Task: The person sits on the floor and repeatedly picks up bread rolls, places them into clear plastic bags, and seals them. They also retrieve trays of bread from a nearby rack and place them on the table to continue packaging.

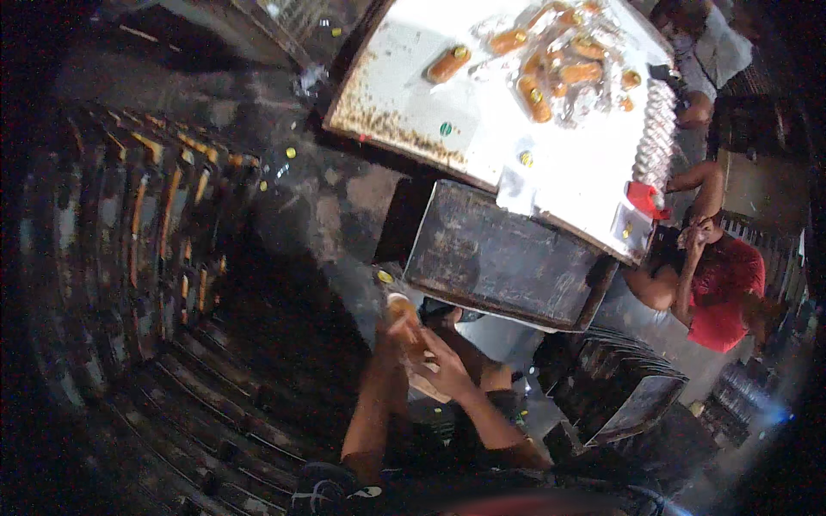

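Note:
Between my two hands, low in the middle of the view, is a clear plastic bag with a brown baked roll (397,308) in it, its outline blurred. My left hand (401,332) holds the bag near its upper end. Lower down, my right hand (442,367) is closed around its side. Just beyond the hands lies a dark metal baking tray (503,255). On the white table (413,109) past it are wrapped brown rolls (450,64), with more rolls and clear plastic in a pile, and a round green sticker (446,129).
Stacked dark trays (161,258) fill the left side. More trays (619,387) stand at the lower right. A person in a red shirt (723,290) sits right of the table; another person (700,58) is at the upper right. Small yellow stickers (291,153) lie on the floor.

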Available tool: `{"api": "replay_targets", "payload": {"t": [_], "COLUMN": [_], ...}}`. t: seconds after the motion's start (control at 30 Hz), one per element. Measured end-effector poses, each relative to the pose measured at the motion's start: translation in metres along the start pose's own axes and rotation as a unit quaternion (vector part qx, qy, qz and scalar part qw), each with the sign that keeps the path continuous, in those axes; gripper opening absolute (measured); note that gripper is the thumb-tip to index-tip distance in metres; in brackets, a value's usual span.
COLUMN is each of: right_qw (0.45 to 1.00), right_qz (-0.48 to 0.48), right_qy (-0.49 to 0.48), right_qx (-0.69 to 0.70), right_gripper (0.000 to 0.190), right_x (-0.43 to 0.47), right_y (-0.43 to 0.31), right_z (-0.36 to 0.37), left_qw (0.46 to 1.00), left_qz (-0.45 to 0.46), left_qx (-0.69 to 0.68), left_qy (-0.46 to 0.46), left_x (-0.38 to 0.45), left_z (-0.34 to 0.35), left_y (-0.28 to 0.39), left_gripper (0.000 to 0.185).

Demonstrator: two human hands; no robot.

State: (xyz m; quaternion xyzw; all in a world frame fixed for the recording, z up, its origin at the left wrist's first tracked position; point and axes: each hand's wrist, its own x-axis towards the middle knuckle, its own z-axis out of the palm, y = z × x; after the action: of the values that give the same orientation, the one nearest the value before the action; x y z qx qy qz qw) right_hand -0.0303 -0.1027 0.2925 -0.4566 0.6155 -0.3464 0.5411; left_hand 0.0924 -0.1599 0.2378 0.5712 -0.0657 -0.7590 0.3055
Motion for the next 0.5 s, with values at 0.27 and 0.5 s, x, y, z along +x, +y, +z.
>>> {"api": "replay_targets", "payload": {"t": [0.27, 0.5], "right_qw": [0.928, 0.927], "right_qz": [0.096, -0.085], "right_qy": [0.24, 0.314], "right_qx": [-0.267, -0.188], "right_gripper": [0.019, 0.041], "right_x": [0.096, 0.181], "right_y": [-0.059, -0.137], "right_z": [-0.171, -0.25], "left_qw": [0.983, 0.938], "left_qz": [-0.1, 0.088], "left_qx": [-0.013, 0.325], "left_qy": [-0.152, 0.08], "left_x": [-0.092, -0.158], "left_z": [0.105, 0.0], "left_y": [-0.014, 0.069], "left_gripper": [0.05, 0.06]}}
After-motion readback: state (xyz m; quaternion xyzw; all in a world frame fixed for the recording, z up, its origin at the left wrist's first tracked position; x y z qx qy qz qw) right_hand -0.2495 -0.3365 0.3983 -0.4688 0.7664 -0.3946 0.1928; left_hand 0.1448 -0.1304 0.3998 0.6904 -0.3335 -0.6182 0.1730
